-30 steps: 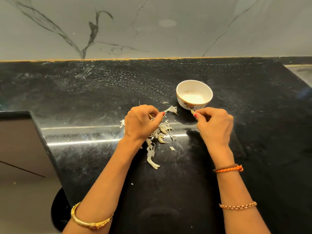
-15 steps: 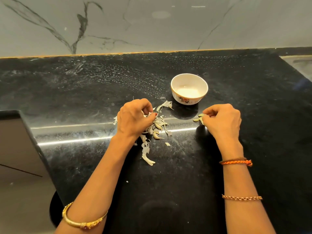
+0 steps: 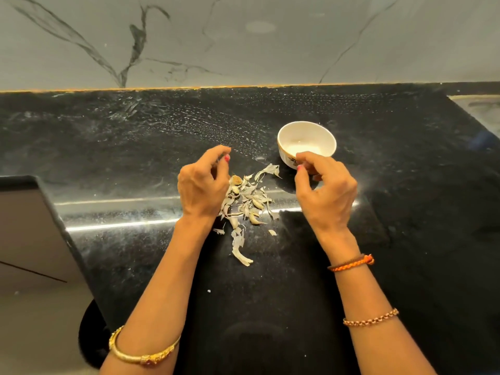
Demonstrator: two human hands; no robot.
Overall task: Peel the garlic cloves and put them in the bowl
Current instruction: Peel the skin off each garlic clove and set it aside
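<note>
Garlic cloves (image 3: 250, 204) lie between both hands' loosely curled fingers (image 3: 304, 161); whether they hold anything is unclear.

Your right hand (image 3: 326, 190) covers the bowl's (image 3: 307, 132) near rim; whether its curled fingers hold anything stays unclear.

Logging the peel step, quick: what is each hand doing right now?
Left hand: fingers curled over the garlic peel pile; whether it holds anything cannot be told.
Right hand: fingertips pinched beside the bowl; contents hidden.
</note>
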